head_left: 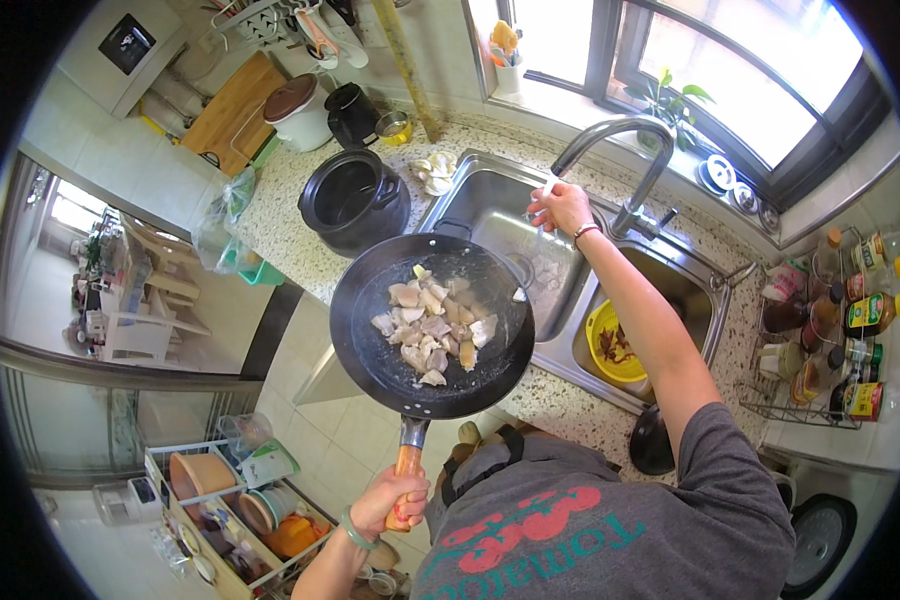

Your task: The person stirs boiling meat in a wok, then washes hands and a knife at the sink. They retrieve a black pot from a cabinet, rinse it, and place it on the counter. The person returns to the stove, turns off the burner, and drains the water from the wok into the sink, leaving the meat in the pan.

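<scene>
My left hand (394, 502) is wrapped round the wooden handle of a large black wok (365, 372), which I hold up over the counter edge and floor. In the wok lie pale chunks of meat (435, 325), some with a cloudy wet look. My right hand (562, 210) is stretched out under the spout of the curved metal faucet (622, 128). A stream of water runs down past its fingers into the left basin of the steel sink (490, 200). The right fingers are partly bent, and I see nothing held in them.
A black pot (320, 200) stands left of the sink, with garlic bulbs (436, 170) near the rim. The right basin holds a yellow colander (602, 318) with brown pieces. A bottle rack (820, 400) stands at right, a storage cart (225, 500) at lower left.
</scene>
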Action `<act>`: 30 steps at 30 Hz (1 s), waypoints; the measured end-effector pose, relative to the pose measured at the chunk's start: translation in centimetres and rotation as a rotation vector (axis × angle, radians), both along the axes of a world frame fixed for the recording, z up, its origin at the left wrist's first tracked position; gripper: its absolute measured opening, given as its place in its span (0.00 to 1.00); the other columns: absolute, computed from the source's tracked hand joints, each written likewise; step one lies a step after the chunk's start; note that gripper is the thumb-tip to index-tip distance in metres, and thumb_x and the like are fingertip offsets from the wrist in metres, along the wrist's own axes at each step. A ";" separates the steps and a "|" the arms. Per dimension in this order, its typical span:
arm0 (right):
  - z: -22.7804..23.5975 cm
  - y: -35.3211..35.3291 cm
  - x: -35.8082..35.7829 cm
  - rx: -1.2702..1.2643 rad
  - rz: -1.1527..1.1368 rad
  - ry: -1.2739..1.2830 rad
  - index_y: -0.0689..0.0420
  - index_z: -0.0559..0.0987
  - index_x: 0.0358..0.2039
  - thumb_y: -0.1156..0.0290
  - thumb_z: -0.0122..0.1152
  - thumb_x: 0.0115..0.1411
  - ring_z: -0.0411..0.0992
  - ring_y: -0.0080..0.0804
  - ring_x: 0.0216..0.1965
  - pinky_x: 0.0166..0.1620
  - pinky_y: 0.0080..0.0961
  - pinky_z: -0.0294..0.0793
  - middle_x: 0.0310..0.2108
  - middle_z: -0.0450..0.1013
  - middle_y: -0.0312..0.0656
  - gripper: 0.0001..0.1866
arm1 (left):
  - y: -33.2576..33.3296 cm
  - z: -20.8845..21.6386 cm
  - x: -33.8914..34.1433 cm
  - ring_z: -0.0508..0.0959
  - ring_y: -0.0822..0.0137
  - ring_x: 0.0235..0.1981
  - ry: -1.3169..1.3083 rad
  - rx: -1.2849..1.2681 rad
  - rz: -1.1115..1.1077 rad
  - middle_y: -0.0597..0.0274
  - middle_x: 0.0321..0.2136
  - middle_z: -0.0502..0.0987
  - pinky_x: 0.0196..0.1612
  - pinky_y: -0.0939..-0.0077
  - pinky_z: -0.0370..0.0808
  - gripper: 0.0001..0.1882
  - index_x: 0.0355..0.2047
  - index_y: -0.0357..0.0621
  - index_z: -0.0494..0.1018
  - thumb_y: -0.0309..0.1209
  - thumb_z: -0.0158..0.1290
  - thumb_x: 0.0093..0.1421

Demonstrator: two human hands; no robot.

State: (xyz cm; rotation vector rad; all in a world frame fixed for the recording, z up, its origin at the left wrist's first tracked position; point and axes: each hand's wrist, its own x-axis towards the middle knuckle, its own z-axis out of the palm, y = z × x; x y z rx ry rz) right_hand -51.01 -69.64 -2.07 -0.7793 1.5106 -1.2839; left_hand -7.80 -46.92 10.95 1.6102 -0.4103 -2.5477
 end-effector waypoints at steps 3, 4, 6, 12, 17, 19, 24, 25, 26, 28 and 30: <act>0.0 -0.1 0.0 0.018 0.014 0.021 0.63 0.77 0.37 0.68 0.54 0.60 0.75 0.25 0.19 0.17 0.19 0.71 0.29 0.77 0.44 0.11 | -0.1 0.2 -0.1 0.61 0.78 0.10 -0.011 0.001 0.003 0.71 0.15 0.61 0.14 0.77 0.64 0.10 0.32 0.46 0.60 0.24 0.51 0.55; 0.1 0.0 0.1 0.030 0.018 0.043 0.62 0.78 0.37 0.68 0.54 0.60 0.75 0.25 0.19 0.17 0.19 0.72 0.29 0.77 0.43 0.11 | -0.1 0.3 -0.1 0.61 0.78 0.10 -0.015 0.002 0.007 0.71 0.15 0.61 0.14 0.77 0.64 0.10 0.32 0.46 0.60 0.24 0.51 0.55; 0.2 0.1 0.2 0.043 0.018 0.075 0.61 0.78 0.37 0.67 0.54 0.60 0.76 0.24 0.20 0.18 0.19 0.72 0.30 0.77 0.42 0.12 | -0.2 0.5 -0.2 0.61 0.78 0.10 -0.018 0.007 0.010 0.72 0.15 0.60 0.14 0.77 0.64 0.10 0.32 0.46 0.60 0.24 0.51 0.55; -0.2 0.2 -0.2 0.029 0.008 0.086 0.60 0.79 0.37 0.67 0.54 0.60 0.76 0.24 0.23 0.20 0.19 0.74 0.31 0.77 0.40 0.11 | -0.8 0.6 -0.4 0.61 0.78 0.10 0.000 0.016 -0.006 0.71 0.15 0.60 0.14 0.78 0.63 0.10 0.31 0.47 0.60 0.24 0.51 0.55; 0.3 0.1 -0.3 0.039 0.007 0.029 0.61 0.79 0.37 0.68 0.52 0.61 0.76 0.26 0.23 0.21 0.19 0.75 0.31 0.77 0.41 0.11 | -1.1 0.6 -0.3 0.61 0.78 0.10 -0.002 0.023 -0.024 0.71 0.15 0.61 0.14 0.79 0.63 0.09 0.31 0.47 0.60 0.24 0.51 0.56; 0.4 0.1 -0.3 0.025 0.005 0.026 0.61 0.78 0.37 0.69 0.52 0.61 0.76 0.26 0.23 0.21 0.20 0.75 0.31 0.77 0.42 0.11 | -1.1 0.9 -0.5 0.61 0.78 0.11 -0.021 0.021 -0.026 0.72 0.15 0.61 0.14 0.79 0.63 0.09 0.31 0.47 0.60 0.24 0.51 0.56; 0.0 -0.1 -0.6 0.011 -0.005 -0.047 0.61 0.78 0.37 0.70 0.52 0.62 0.76 0.26 0.22 0.21 0.20 0.75 0.30 0.77 0.42 0.11 | -1.3 1.2 -0.8 0.61 0.79 0.11 -0.036 0.025 -0.028 0.72 0.15 0.61 0.14 0.79 0.63 0.09 0.31 0.47 0.61 0.24 0.51 0.56; -0.1 -0.2 -0.6 0.016 -0.005 -0.052 0.61 0.78 0.38 0.70 0.52 0.61 0.76 0.26 0.23 0.21 0.20 0.75 0.30 0.77 0.41 0.10 | -1.4 1.1 -0.8 0.61 0.79 0.11 -0.035 0.023 -0.030 0.72 0.15 0.61 0.14 0.79 0.63 0.09 0.31 0.47 0.61 0.24 0.51 0.56; -0.1 -0.3 -0.5 0.019 -0.003 -0.061 0.60 0.78 0.38 0.70 0.53 0.61 0.76 0.26 0.23 0.21 0.19 0.75 0.29 0.77 0.41 0.10 | -1.4 1.1 -0.8 0.61 0.79 0.11 -0.032 0.029 -0.029 0.72 0.15 0.61 0.14 0.79 0.63 0.09 0.31 0.47 0.61 0.24 0.51 0.56; 0.0 -0.2 -0.5 0.014 0.001 0.015 0.60 0.79 0.37 0.69 0.55 0.60 0.76 0.25 0.24 0.21 0.19 0.75 0.29 0.77 0.40 0.10 | -1.6 1.2 -0.7 0.61 0.79 0.11 -0.024 0.041 -0.026 0.72 0.15 0.61 0.15 0.79 0.63 0.09 0.31 0.48 0.61 0.24 0.51 0.56; 0.3 0.0 -0.1 0.017 0.008 0.124 0.59 0.79 0.37 0.68 0.57 0.59 0.76 0.25 0.25 0.22 0.19 0.75 0.30 0.77 0.39 0.10 | -1.5 1.6 -1.1 0.60 0.81 0.10 -0.045 0.021 -0.033 0.74 0.15 0.60 0.14 0.81 0.61 0.08 0.30 0.48 0.61 0.25 0.51 0.57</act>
